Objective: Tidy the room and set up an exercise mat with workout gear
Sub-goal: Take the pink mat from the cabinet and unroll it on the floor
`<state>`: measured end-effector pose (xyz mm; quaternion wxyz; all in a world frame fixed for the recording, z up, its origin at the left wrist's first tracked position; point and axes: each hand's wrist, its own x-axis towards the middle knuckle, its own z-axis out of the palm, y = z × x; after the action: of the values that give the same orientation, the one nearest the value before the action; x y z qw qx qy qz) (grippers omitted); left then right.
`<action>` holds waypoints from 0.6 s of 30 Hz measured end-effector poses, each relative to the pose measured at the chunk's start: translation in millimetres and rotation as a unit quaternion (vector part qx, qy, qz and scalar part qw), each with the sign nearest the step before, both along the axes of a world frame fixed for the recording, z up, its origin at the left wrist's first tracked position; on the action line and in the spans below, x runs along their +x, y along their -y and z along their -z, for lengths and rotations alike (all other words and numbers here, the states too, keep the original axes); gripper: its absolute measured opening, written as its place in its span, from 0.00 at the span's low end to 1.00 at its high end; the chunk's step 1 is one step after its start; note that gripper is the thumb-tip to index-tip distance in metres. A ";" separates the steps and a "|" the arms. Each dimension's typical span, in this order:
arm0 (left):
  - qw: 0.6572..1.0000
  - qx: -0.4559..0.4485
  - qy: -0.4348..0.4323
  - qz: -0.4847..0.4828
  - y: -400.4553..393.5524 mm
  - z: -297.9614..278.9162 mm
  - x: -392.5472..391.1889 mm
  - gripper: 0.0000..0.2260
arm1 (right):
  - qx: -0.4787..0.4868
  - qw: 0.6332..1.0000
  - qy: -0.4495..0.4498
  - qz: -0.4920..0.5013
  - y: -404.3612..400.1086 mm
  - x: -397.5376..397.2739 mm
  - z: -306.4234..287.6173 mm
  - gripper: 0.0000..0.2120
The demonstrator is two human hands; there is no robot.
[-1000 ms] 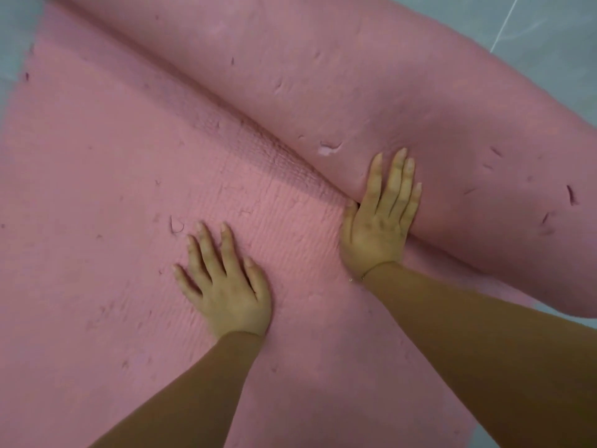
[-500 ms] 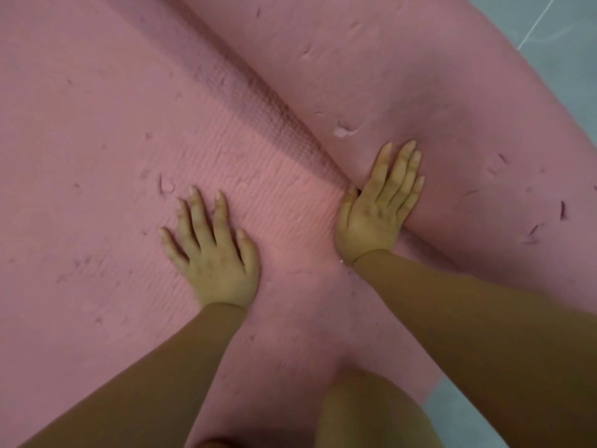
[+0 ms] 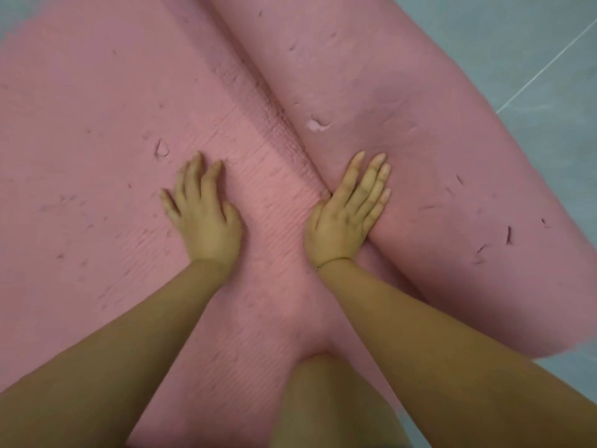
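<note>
A worn pink exercise mat (image 3: 97,130) covers most of the floor in view, its flat part ribbed and pitted with small tears. Its rolled-up part (image 3: 403,101) runs diagonally from the top centre to the right edge. My left hand (image 3: 203,215) lies palm down on the flat part, fingers slightly apart, holding nothing. My right hand (image 3: 349,215) presses flat against the side of the roll where it meets the flat part, fingers straight and close together. A thin bracelet circles the right wrist.
Grey tiled floor (image 3: 533,59) shows beyond the roll at the top right and lower right, with a light grout line crossing it. My bare knee (image 3: 326,399) rests on the mat at the bottom centre between my forearms.
The view has swung so the roll now runs more steeply up the frame. Both hands sit in nearly the same spots on the mat; my knee has come further into view.
</note>
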<state>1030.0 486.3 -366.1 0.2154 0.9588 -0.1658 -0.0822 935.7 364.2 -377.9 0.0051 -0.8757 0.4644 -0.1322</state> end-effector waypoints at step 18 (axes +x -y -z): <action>0.994 0.105 -0.006 -0.009 109.0 15.3 -79.3 0.29 | -0.089 0.934 -0.164 -0.303 168.9 -55.9 -88.0 0.40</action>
<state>950.7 377.3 -381.4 0.1154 0.9771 -0.1460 -0.1027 879.8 195.3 -289.9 -0.1095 -0.9813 0.1574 -0.0199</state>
